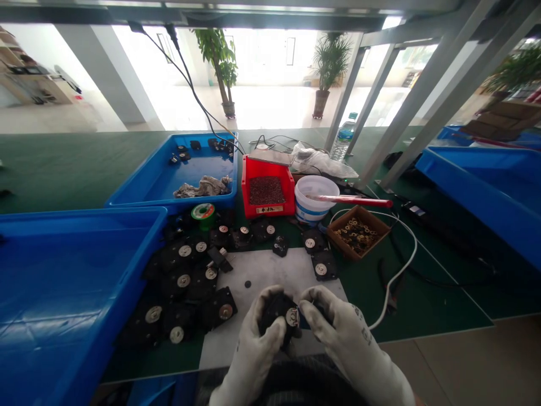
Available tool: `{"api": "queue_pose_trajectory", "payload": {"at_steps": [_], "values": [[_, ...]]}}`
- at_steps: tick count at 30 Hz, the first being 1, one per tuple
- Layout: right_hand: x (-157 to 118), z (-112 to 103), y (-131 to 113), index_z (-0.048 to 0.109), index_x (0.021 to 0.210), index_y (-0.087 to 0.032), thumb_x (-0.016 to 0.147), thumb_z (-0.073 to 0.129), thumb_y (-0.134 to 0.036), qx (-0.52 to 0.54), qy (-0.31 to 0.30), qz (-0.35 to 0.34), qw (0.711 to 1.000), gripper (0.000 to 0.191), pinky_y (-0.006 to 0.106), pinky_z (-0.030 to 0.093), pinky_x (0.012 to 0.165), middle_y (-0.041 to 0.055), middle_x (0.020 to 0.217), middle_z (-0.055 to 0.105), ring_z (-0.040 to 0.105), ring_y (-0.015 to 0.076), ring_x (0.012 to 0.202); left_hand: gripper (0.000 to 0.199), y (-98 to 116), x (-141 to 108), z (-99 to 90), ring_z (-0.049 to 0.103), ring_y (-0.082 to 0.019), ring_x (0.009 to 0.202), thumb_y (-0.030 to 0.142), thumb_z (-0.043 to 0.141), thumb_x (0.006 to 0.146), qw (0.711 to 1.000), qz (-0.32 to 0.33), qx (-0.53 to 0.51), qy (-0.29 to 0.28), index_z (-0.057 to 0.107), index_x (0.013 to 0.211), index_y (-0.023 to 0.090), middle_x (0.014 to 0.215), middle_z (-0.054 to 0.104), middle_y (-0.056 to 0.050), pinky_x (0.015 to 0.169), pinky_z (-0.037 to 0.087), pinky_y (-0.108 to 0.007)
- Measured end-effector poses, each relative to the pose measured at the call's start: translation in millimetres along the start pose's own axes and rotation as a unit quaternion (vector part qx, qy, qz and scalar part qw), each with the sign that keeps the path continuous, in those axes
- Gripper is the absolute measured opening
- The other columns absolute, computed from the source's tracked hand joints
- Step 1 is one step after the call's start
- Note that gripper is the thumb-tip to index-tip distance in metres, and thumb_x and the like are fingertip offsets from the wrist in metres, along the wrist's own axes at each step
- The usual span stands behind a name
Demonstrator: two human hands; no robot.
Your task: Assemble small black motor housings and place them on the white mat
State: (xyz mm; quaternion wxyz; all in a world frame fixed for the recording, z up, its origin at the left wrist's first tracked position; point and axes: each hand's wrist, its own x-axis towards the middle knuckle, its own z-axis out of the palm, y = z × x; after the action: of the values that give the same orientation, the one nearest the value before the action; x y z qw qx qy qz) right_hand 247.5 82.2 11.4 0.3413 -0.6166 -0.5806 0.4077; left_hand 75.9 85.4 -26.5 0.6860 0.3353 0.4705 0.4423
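Observation:
My left hand (252,341), in a white glove, grips a black flat housing (274,313) with a round silver disc on its right side. The thumb lies across the front of the housing. Right beside the disc, my gloved right hand (338,324) is closed with thumb and forefinger pinched together; whatever is between those fingertips is too small to make out. Both hands are above the near edge of a light grey sheet (270,268). Many similar black housings with silver discs, such as one housing (217,310), lie to the left of the sheet.
Behind the sheet stand a red bin (268,211) of small dark pieces, a white tub (313,211) with a red-handled tool across it, and a cardboard box (359,248) of brass-coloured parts. Blue trays (139,217) flank the left. A white cable (401,270) curves at right.

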Motion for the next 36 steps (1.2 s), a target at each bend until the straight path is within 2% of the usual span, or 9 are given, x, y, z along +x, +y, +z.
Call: {"api": "queue_pose_trajectory", "payload": {"at_steps": [5,11,18,23,29,36], "values": [[-1,-3,-4,0.07,0.097,-0.023,0.101,0.052,-0.042,-0.049,0.002,-0.016,0.999,0.026,0.022,0.055,0.067,0.0017,0.082,0.078,0.074,0.0169,0.074,0.052,-1,1,-0.8,0.073,-0.025,0.084,0.04,0.081,0.079,0.999,0.024,0.004,0.022,0.069,0.125,0.018,0.119,0.074,-0.014,0.066,0.061,-0.029],[0,-2,-5,0.069,0.095,-0.023,0.101,0.052,-0.04,-0.046,0.001,-0.01,0.999,0.025,0.021,0.054,0.066,0.0,0.077,0.076,0.072,0.0152,0.069,0.055,-3,1,-5.4,0.075,-0.026,0.084,0.041,0.08,0.082,1.0,0.01,0.019,0.008,0.067,0.131,0.019,0.129,0.073,-0.015,0.061,0.06,-0.028],[-1,-2,-5,0.068,0.099,-0.023,0.101,0.052,-0.036,-0.054,-0.001,-0.023,0.998,0.021,0.021,0.052,0.069,0.0005,0.082,0.077,0.073,0.0153,0.074,0.053,-11,6,-4.1,0.072,-0.035,0.112,0.042,0.085,0.077,0.997,0.054,0.018,0.049,0.071,0.123,0.018,0.124,0.075,-0.014,0.087,0.063,-0.036],[-1,-3,-5,0.068,0.097,-0.023,0.101,0.051,-0.036,-0.052,-0.001,-0.031,0.998,0.021,0.021,0.05,0.069,0.0004,0.081,0.077,0.073,0.0146,0.074,0.055,-13,7,-3.0,0.073,-0.035,0.11,0.045,0.087,0.075,0.997,0.048,0.017,0.06,0.072,0.121,0.018,0.126,0.075,-0.014,0.086,0.064,-0.036],[-2,-4,-5,0.068,0.097,-0.023,0.102,0.052,-0.034,-0.051,-0.003,-0.032,0.998,0.021,0.02,0.049,0.067,0.0003,0.081,0.076,0.072,0.0138,0.072,0.06,-10,6,-1.5,0.071,-0.037,0.118,0.049,0.089,0.073,0.997,0.045,0.023,0.065,0.072,0.121,0.019,0.125,0.075,-0.013,0.091,0.063,-0.038],[-3,-3,-7,0.069,0.096,-0.022,0.102,0.053,-0.034,-0.051,0.003,-0.03,0.998,0.021,0.02,0.049,0.067,0.0001,0.079,0.075,0.071,0.0135,0.07,0.06,-9,5,0.3,0.074,-0.036,0.108,0.049,0.091,0.07,0.996,0.042,0.023,0.073,0.073,0.12,0.019,0.119,0.077,-0.012,0.084,0.065,-0.037]]}}
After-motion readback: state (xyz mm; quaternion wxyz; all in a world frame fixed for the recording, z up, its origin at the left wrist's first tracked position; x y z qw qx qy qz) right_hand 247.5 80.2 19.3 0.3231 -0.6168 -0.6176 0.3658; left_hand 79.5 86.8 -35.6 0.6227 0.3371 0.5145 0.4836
